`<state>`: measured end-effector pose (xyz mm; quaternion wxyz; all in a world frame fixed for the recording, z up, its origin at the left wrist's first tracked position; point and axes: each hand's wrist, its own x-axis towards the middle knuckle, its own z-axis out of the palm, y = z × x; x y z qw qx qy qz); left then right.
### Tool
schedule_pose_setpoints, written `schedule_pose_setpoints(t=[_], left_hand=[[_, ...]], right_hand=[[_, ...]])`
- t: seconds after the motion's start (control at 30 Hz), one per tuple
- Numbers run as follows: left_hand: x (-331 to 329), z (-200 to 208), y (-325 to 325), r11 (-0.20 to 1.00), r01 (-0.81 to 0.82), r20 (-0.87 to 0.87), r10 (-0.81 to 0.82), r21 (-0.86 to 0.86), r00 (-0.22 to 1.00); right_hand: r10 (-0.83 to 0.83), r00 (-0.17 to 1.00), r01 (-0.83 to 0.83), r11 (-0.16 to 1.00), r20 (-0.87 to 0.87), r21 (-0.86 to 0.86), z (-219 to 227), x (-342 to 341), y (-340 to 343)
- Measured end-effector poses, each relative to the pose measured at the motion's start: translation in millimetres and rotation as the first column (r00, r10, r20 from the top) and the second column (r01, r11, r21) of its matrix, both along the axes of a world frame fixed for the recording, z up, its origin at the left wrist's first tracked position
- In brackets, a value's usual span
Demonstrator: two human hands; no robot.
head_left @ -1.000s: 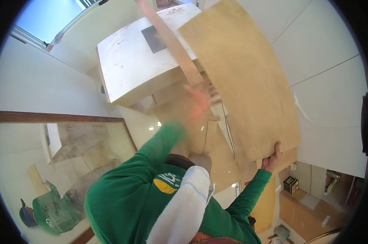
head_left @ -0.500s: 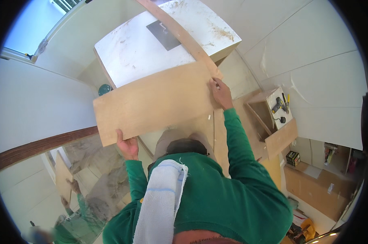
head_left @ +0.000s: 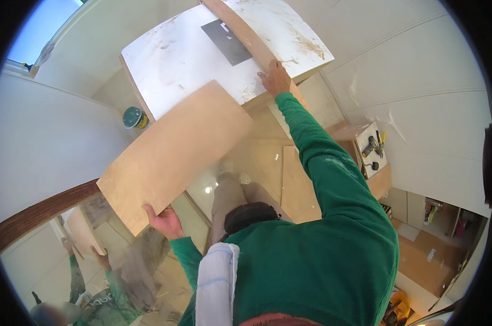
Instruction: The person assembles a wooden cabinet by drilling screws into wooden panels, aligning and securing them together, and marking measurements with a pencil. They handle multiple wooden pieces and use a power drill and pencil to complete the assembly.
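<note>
A rectangular plywood panel (head_left: pixel 172 152) hangs tilted in front of me, its far corner over the near edge of a white-topped worktable (head_left: pixel 170 70). My left hand (head_left: pixel 166 221) grips the panel by its near edge, thumb on the upper face and the other fingers hidden beneath. Across the tabletop runs a long narrow wooden strip (head_left: pixel 245 35), past a dark grey rectangular sheet (head_left: pixel 227 42). Reaching forward, my right hand (head_left: pixel 276 79) closes over the strip near its close end and is apart from the panel.
A lidded tub (head_left: pixel 134 117) stands left of the table. On the right, a drill (head_left: pixel 370 145) and pliers lie on a small wooden box. A long board (head_left: pixel 300 187) lies beside my legs. Sawdust speckles the tabletop, and a mirror (head_left: pixel 94 261) at lower left reflects me.
My right hand has let go of the panel and moved forward onto the strip. Held by my left hand alone, the panel has swung left and tilted, uncovering more floor.
</note>
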<state>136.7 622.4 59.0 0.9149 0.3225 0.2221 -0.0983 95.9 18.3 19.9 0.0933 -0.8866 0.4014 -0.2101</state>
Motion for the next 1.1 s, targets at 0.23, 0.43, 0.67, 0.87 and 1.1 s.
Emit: schedule_pose_setpoints(t=[0.23, 0.43, 0.67, 0.87, 1.1], left_hand=[[-0.9, 7.5, 2.8, 0.997, -0.007, -0.023, 0.005, -0.074, 1.000], [6.0, 11.3, 0.0, 0.994, 0.037, -0.009, -0.038, -0.102, 0.999], [5.1, 19.8, -7.4, 0.999, 0.037, 0.000, -0.037, 0.005, 0.999], [7.5, 16.8, -8.9, 0.997, 0.068, 0.013, -0.068, -0.022, 0.998], [17.1, 2.9, -23.8, 0.996, 0.047, 0.016, -0.045, -0.074, 0.999]], right_hand=[[0.072, 0.963, -0.085, 0.996, -0.259, -0.041, -18.8, 16.7, -24.6], [0.058, 0.926, -0.103, 0.989, -0.372, -0.102, -26.6, 4.9, -18.2], [0.185, 0.870, -0.277, 0.951, -0.457, -0.141, -13.9, 16.1, -30.3], [0.206, 0.870, -0.264, 0.962, -0.447, -0.070, -9.5, 9.4, -27.7], [0.011, 0.974, 0.012, 0.995, -0.227, 0.101, 25.1, -211.0, 78.1]])
